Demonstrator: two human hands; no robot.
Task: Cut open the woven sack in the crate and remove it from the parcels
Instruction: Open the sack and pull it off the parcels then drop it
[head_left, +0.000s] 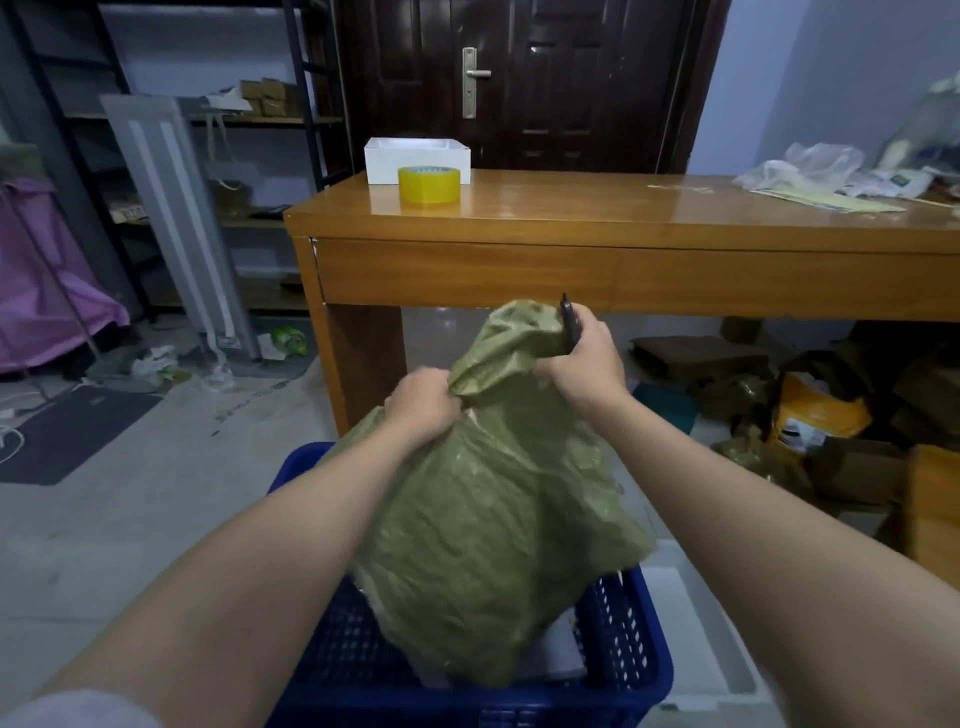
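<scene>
An olive-green woven sack (493, 519) stands bulging in a blue perforated plastic crate (623, 670) at the bottom centre. My left hand (423, 405) is closed on the sack's gathered top at its left side. My right hand (584, 358) grips the sack's upper right fold and also holds a dark cutter (569, 325) that points upward. A pale parcel (558, 654) shows under the sack's lower right edge. Whatever else lies in the crate is hidden by the sack.
A wooden table (623, 260) stands just beyond the crate, bearing a yellow tape roll (429, 184), a white box (417, 158) and plastic bags (810, 171). Cardboard and parcels (831, 415) pile up at the right. A white tray (696, 639) adjoins the crate.
</scene>
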